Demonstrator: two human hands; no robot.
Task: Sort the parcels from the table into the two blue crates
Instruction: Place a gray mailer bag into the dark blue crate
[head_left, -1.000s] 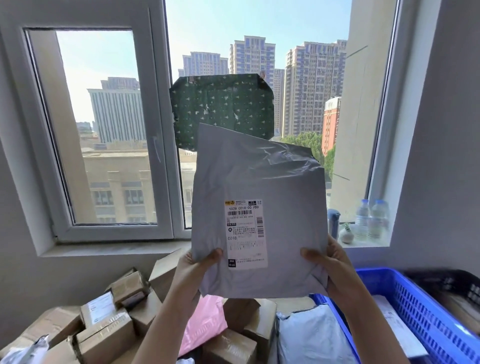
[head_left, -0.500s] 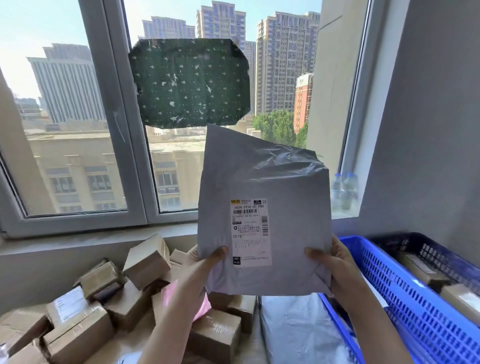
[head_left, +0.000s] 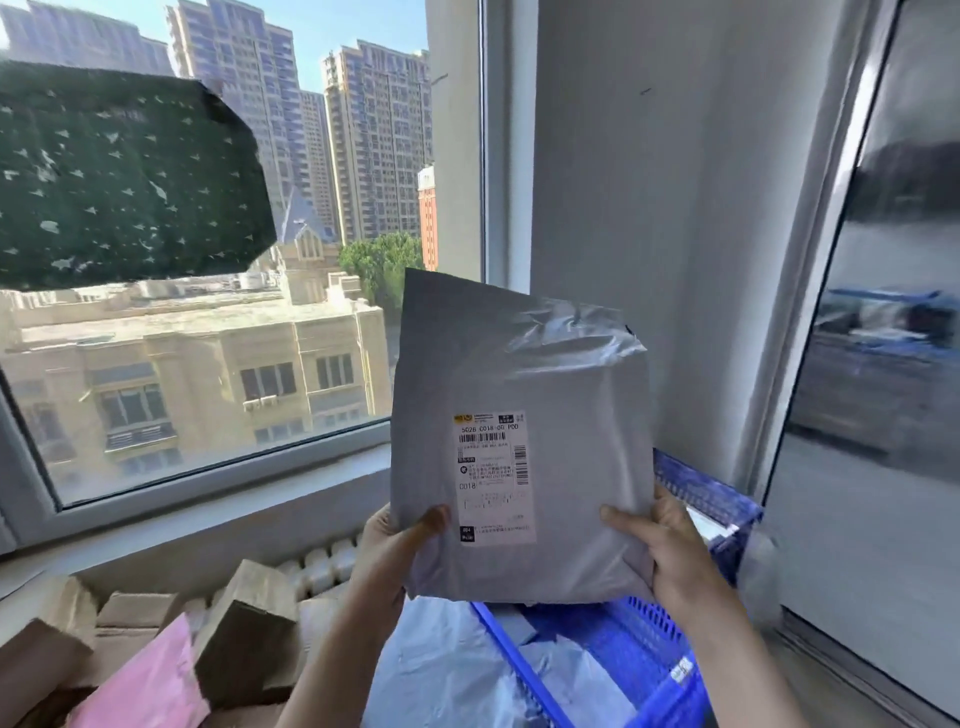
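I hold a grey plastic mailer parcel upright in front of me, its white shipping label facing me. My left hand grips its lower left corner with the thumb on the front. My right hand grips its lower right corner the same way. The parcel hangs above the near end of a blue crate, which holds pale grey mailers. A second blue crate edge shows behind the parcel to the right.
Brown cardboard boxes and a pink mailer lie piled at lower left. A pale grey mailer lies beside the crate. The window sill and a wall stand behind; a glass panel is at right.
The view has swung to the right and the parcel has moved right with both hands, now over the blue crate. Both grips are unchanged.
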